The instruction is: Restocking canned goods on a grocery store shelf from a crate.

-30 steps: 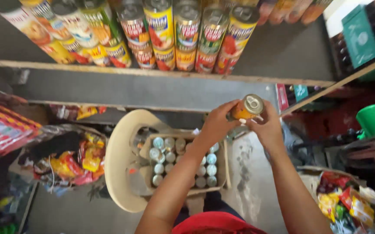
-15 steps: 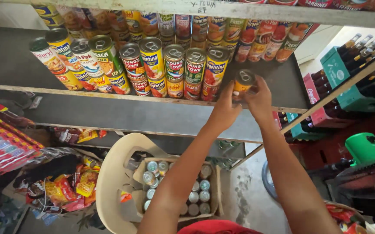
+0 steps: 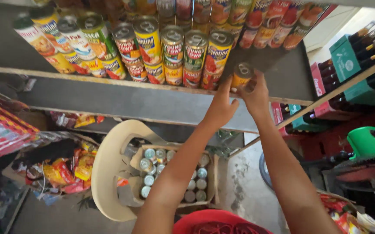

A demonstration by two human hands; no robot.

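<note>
Can [image 3: 242,74] gripped between both our hands at shelf [image 3: 161,89] edge, just right of stacked can row [image 3: 174,52]. Left hand [image 3: 220,106] fingers curled round can's side; right hand [image 3: 255,93] fingers wrapped on far side. We judge risks: nudging neighbouring stack could topple cans; loosened grip would drop can toward box of cans [image 3: 174,177] on chair [image 3: 109,173] below.

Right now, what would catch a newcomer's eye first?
Both hands meet at the shelf edge: the left hand and right hand grip a small can beside the stacked row of cans. Below, a cardboard box of cans sits on a beige plastic chair.
</note>
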